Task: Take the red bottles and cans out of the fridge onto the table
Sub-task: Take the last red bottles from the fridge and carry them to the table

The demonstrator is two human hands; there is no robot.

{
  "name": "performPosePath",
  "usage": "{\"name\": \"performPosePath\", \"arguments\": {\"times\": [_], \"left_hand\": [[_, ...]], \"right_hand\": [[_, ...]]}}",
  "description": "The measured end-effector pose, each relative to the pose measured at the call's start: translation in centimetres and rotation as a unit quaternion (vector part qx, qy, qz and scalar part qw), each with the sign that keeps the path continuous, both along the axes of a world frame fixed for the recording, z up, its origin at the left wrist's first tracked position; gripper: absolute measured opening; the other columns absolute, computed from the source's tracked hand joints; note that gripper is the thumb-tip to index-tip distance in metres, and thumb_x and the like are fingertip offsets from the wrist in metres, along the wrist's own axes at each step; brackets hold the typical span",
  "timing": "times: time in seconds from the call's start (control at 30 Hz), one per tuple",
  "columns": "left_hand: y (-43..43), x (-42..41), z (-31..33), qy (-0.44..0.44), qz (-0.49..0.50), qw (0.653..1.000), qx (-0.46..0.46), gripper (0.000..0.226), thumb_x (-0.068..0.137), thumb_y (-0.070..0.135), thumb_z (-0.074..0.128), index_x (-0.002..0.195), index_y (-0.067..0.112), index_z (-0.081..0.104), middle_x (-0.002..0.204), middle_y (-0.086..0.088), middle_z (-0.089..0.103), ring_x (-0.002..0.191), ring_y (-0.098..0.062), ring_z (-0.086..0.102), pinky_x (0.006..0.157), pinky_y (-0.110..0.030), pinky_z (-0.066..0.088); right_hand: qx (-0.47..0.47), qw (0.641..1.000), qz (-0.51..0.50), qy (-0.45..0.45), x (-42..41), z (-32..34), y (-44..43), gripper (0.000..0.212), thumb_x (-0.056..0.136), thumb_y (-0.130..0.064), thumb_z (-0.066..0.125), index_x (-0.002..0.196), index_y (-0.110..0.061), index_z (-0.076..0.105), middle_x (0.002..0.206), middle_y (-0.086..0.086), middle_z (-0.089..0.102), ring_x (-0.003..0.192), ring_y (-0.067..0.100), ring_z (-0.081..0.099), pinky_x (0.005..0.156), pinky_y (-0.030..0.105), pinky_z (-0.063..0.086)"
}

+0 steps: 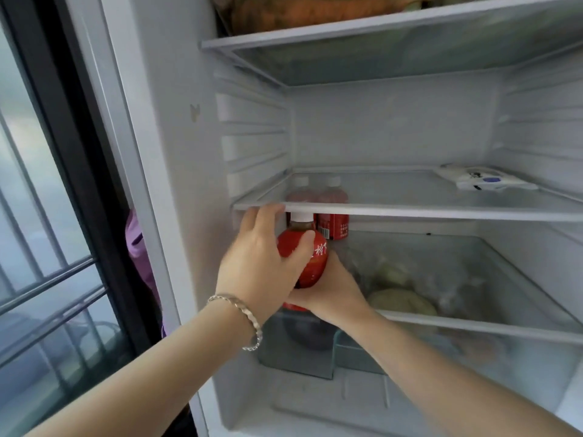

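From my feed I see the fridge (394, 127) standing open and both hands on one red bottle (315, 266) at the front left of its lower compartment, just under the glass shelf (441, 212). The bottle is upright, perhaps tipped slightly towards me, with its white cap (302, 217) touching or nearly touching the shelf's front edge. The left hand (262, 266), with a bracelet (249, 320) on its wrist, wraps the bottle's upper half from the left: its thumb (304, 244) is curled across the label and its other fingers go round the far side, the top one up against the shelf edge. The right hand (334, 291) grips the bottle lower down from the right; its fingers are closed round the base, though most of them are hidden behind the bottle and the left hand. Two more red bottles (333, 227) stand side by side at the back of the same compartment, directly behind the held one, with their caps showing through the glass. To their right on that level lie bagged greens (400, 301). A white packet (485, 181) lies on the glass shelf at the far right. I cannot see any surface to put the bottles on.
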State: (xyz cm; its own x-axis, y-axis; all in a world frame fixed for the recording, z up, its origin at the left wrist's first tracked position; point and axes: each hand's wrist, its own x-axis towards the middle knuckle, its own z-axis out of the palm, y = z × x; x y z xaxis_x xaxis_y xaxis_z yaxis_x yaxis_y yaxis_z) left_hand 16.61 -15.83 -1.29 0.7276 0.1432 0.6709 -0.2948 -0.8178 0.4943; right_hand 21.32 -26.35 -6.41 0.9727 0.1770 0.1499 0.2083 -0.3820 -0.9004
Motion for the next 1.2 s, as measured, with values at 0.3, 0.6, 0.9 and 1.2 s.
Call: {"name": "performPosePath", "arguments": {"times": [0.3,0.6,0.9,1.2], "left_hand": [[0.2,1.8,1.1,0.077,0.004,0.997,-0.023,0.031,0.086,0.038,0.059,0.102,0.019,0.041,0.095,0.003,0.060,0.085,-0.020,0.062,0.074,-0.036,0.053],[0.4,2.3,1.0,0.078,-0.025,0.992,-0.100,0.020,0.087,0.029,0.059,0.094,0.022,0.042,0.080,0.005,0.056,0.076,-0.019,0.056,0.061,-0.022,0.041],[0.7,1.9,-0.3,0.075,-0.060,0.991,-0.090,0.026,0.088,0.031,0.055,0.072,0.011,0.059,0.075,0.001,0.064,0.066,-0.016,0.057,0.061,-0.029,0.044],[1.3,0.6,-0.8,0.190,-0.046,0.978,0.078,0.033,0.080,0.054,0.059,0.098,0.028,0.053,0.089,0.013,0.055,0.080,-0.008,0.057,0.065,-0.022,0.050]], "right_hand": [[0.039,0.997,0.046,0.046,0.4,0.0,-0.4,0.072,0.060,-0.028,0.085,0.120,-0.027,0.045,0.108,-0.011,0.062,0.100,0.008,0.061,0.085,0.023,0.048],[0.372,0.874,-0.012,0.313,1.4,2.6,-2.5,0.044,0.076,-0.040,0.072,0.106,-0.013,0.056,0.106,0.015,0.066,0.096,0.026,0.064,0.069,0.034,0.055],[0.325,0.895,0.046,0.302,-3.4,0.4,-3.1,0.025,0.079,-0.018,0.072,0.097,-0.013,0.055,0.105,0.014,0.067,0.099,0.026,0.065,0.084,0.038,0.056],[-0.070,0.992,0.095,0.034,-4.6,-2.2,-1.3,0.061,0.064,-0.033,0.078,0.112,-0.035,0.040,0.103,-0.017,0.059,0.096,0.004,0.059,0.082,0.020,0.049]]}}
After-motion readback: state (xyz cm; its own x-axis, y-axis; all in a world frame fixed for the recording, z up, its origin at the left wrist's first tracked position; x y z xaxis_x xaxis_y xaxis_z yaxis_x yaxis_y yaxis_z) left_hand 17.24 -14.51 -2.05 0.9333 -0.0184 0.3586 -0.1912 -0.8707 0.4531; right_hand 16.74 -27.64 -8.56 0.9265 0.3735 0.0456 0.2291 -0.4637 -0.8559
